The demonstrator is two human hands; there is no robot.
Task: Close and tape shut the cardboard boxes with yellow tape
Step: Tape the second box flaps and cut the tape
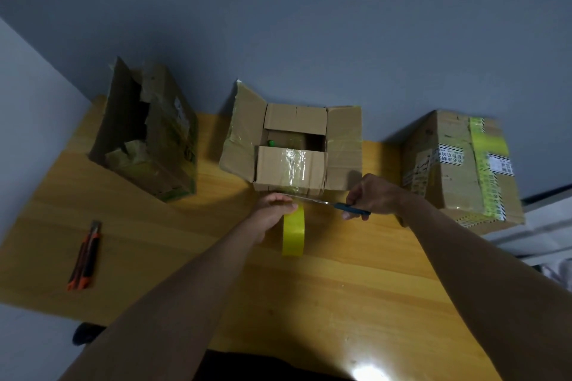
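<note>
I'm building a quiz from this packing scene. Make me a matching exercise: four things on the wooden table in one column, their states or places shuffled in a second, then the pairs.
Things:
1. brown cardboard box at the right end
2. brown cardboard box in the middle
3. orange and black utility knife
4. yellow roll of tape

States or places:
A. lies untouched near the table's left edge
B. flaps open, contents showing
C. stands on edge under the left hand
D. closed, with yellow tape across the top

Pairs: 1-D, 2-B, 3-A, 4-C

Orange-and-black utility knife (85, 257) on the wooden table's (340, 288) left side.
</note>
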